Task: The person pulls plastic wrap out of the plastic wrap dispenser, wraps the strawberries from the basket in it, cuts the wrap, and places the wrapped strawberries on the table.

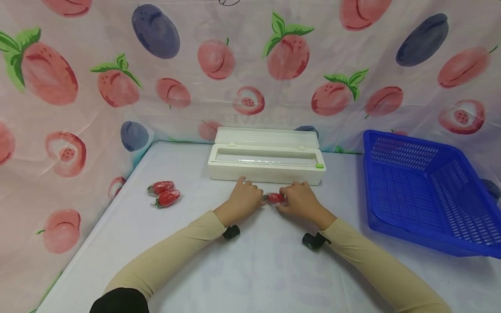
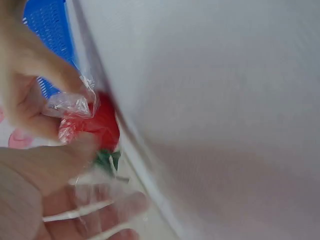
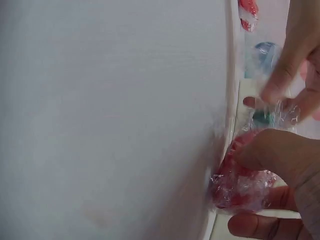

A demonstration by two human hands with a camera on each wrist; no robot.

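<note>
A red strawberry-like fruit (image 1: 275,198) with a green leafy top is wrapped in clear cling film (image 2: 70,104), between both hands above the white table. My left hand (image 1: 244,198) pinches the film at the green end, its thumb lying by the fruit in the left wrist view. On the other side, my right hand (image 1: 300,201) grips the fruit's body, with crinkled film bunched under the fingers. Just behind the hands stands a white cling film box (image 1: 266,174), its lid raised, a film roll (image 1: 266,160) inside and a green slider (image 1: 319,165) at its right end.
Two more film-wrapped red fruits (image 1: 167,198) lie together on the left of the table (image 1: 250,269). A large blue plastic basket (image 1: 411,237) stands on the right. Behind everything hangs a fruit-print cloth (image 1: 188,117).
</note>
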